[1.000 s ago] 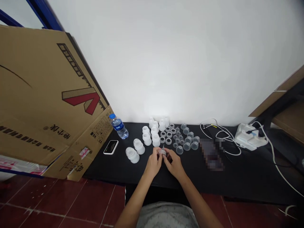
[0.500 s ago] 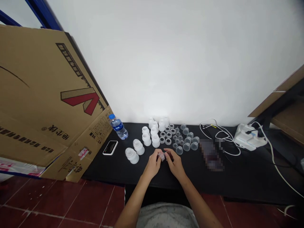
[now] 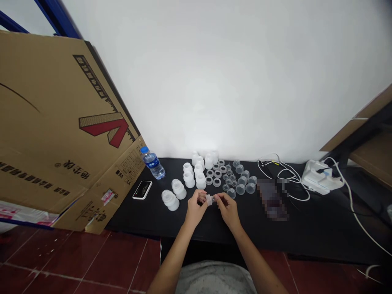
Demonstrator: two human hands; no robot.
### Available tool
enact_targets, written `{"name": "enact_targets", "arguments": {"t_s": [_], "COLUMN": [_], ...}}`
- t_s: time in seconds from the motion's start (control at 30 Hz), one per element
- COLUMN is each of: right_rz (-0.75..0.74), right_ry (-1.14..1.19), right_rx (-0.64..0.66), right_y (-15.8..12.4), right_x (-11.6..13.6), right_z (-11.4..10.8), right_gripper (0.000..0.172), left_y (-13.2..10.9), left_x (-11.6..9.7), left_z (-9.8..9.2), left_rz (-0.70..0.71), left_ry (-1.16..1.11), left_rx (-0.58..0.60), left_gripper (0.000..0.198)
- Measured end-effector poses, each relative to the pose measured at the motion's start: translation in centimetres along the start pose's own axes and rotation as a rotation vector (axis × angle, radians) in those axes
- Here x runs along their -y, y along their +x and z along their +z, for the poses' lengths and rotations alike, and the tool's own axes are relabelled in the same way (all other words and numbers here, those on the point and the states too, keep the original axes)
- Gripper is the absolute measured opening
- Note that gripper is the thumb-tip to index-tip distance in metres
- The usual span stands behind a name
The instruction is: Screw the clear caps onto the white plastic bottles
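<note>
Both my hands meet over the black table [image 3: 306, 228] near its front edge. My left hand [image 3: 194, 210] and my right hand [image 3: 226, 208] each pinch one side of a small clear plastic part [image 3: 209, 200] held between them. Just behind the hands lie several white plastic bottle tops [image 3: 190, 179], white rings [image 3: 217, 174] and clear small cups [image 3: 243, 183]. Two more white tops [image 3: 173, 195] stand to the left of my left hand.
A large cardboard box [image 3: 55, 134] leans at the left. A water bottle [image 3: 153, 163] and a phone [image 3: 142, 190] lie beside it. At the right are a blurred dark object [image 3: 271, 200], white cables [image 3: 284, 175] and a white device [image 3: 320, 177]. Red floor tiles lie below.
The small clear part has been turned on its side between my fingers, and my hands have shifted slightly. Nothing else on the table has moved.
</note>
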State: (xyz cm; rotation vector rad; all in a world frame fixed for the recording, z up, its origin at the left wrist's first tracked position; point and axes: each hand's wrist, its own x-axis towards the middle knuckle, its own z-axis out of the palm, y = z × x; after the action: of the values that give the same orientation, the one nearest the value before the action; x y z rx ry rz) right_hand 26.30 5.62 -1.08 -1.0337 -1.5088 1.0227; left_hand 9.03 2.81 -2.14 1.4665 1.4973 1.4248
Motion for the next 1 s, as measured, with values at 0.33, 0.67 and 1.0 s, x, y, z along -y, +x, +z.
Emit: {"name": "enact_targets", "arguments": {"t_s": [0.33, 0.67, 1.0], "right_rz": [-0.047, -0.012, -0.088], "right_ry": [0.030, 0.057, -0.016], "right_rx": [0.024, 0.023, 0.040], "right_y": [-0.2, -0.2, -0.2], "right_x": [0.3, 0.1, -0.1], "right_z": [0.0, -0.1, 0.1], "right_gripper": [0.033, 0.030, 0.029], "left_y": [-0.2, -0.4, -0.1], "left_x": [-0.9, -2.5, -2.0], "left_z": [0.0, -1.2, -0.8], "left_rz": [0.025, 0.191, 0.201], "left_ry": [-0.207, -0.065, 0.024], "left_rx": [0.007, 0.116, 0.089], "left_gripper": [0.025, 0.037, 0.018]}}
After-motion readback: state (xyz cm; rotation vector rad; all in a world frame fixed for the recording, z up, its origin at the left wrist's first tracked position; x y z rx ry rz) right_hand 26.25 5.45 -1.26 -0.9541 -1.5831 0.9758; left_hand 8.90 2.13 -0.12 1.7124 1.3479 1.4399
